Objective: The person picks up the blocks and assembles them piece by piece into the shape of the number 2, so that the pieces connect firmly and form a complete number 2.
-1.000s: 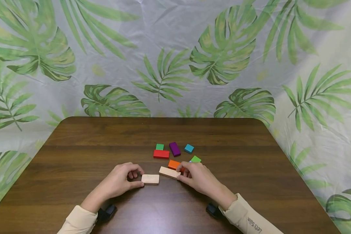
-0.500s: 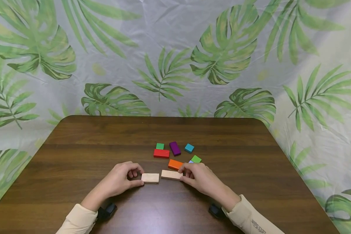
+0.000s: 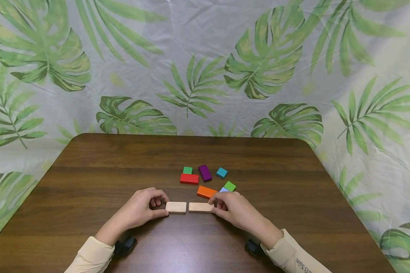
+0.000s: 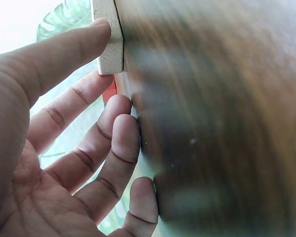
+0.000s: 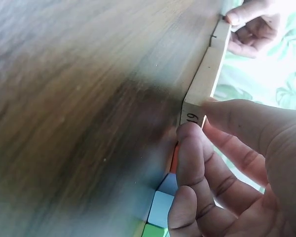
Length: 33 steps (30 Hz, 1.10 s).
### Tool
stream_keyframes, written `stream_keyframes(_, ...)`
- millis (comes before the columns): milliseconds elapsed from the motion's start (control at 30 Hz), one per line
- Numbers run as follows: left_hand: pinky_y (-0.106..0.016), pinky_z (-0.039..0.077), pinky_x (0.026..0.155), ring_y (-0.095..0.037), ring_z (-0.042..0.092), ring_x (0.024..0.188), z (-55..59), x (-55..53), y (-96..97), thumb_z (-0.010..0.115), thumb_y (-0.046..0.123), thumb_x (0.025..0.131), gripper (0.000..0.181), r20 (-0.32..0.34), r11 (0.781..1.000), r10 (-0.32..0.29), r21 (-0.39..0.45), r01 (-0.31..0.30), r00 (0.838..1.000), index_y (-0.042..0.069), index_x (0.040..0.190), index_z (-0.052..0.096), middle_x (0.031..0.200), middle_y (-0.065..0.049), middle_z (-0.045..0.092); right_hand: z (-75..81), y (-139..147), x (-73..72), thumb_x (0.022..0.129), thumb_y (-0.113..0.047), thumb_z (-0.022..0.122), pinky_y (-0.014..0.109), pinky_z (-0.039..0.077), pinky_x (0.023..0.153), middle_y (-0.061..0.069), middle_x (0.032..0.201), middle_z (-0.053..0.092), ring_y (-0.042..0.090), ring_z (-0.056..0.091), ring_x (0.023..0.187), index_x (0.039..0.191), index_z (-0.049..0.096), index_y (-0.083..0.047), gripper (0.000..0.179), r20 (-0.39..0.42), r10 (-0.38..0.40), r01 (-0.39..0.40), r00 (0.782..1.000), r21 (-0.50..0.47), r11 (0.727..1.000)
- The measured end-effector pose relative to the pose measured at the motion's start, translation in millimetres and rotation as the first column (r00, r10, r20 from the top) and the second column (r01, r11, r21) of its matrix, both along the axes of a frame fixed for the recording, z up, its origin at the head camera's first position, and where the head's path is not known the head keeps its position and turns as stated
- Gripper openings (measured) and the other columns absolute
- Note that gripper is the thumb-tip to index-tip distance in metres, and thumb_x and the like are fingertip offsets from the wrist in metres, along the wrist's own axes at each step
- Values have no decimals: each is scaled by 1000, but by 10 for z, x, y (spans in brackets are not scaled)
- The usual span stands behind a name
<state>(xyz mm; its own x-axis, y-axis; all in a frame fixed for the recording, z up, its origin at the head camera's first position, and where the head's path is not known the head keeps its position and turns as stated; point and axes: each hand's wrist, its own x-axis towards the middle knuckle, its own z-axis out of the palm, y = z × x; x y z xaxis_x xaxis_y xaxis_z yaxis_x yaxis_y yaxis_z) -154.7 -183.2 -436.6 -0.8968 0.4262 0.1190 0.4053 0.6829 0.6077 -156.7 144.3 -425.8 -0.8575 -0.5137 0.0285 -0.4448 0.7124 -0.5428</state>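
Note:
Two plain wooden blocks lie end to end on the brown table point(image 3: 106, 170), a narrow gap between them. My left hand point(image 3: 143, 208) pinches the outer end of the left wooden block point(image 3: 176, 207) between thumb and forefinger; its other fingers rest loosely curled. On the other side, my right hand point(image 3: 237, 210) pinches the outer end of the right wooden block point(image 3: 200, 207). In the right wrist view, dark printed digits show on the end face of that wooden block point(image 5: 200, 84). The left wrist view has the thumb against the left block point(image 4: 112, 58).
Behind the plain blocks lie an orange block point(image 3: 206, 192), a red block point(image 3: 189, 179), a green block point(image 3: 187, 170), a purple block point(image 3: 205, 173) and a blue block point(image 3: 221, 173). A light green block point(image 3: 229, 185) touches a pale blue one point(image 3: 223, 190), partly hidden by my right hand.
My right hand has turned the right wooden block from a slant to in line with the left one, its near end shifting right and slightly downward. The left hand stays put.

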Motion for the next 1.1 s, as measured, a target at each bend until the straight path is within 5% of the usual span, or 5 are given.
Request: stream_keyframes(1100,-23,48,73,-5,55,78,7,14,10,94,23,83,22,-8,1000,-16,1,17,1000,23,96,75,84,7,61,-9,-37,6,97,-13,79,20,47,63,-11,77,63,-2,52,66,107,78,-15,11,12,38,-38,999,-6,999)
